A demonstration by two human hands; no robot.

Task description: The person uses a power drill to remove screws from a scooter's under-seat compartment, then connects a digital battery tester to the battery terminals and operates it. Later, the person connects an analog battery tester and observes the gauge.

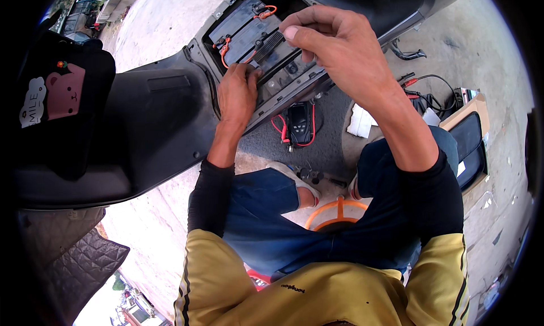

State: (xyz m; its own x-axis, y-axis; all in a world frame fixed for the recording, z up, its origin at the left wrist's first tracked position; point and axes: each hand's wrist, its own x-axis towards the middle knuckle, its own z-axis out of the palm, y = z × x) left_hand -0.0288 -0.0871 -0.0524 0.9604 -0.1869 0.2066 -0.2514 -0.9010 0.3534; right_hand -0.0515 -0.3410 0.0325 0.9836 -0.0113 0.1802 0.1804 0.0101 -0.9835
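Note:
An open compartment (pixel 265 104) in a scooter's footboard holds dark grey batteries (pixel 242 23) joined by orange-red wires (pixel 225 49). My left hand (pixel 236 95) reaches over the compartment's near left end. Its fingers are curled down beside a battery and a wire, and the fingertips are hidden, so what they grip does not show. Above the right part of the compartment, my right hand (pixel 345 53) is raised clear of the batteries. Thumb and fingers are pinched together there, and anything between them is too small or hidden to make out.
Below the scooter, a black handheld meter (pixel 298 124) with red leads lies on a dark mat. An open cardboard box (pixel 481 113) with a black case (pixel 470 147) sits at the right, near cables (pixel 433 82). The black seat (pixel 374 0) borders the compartment's far side.

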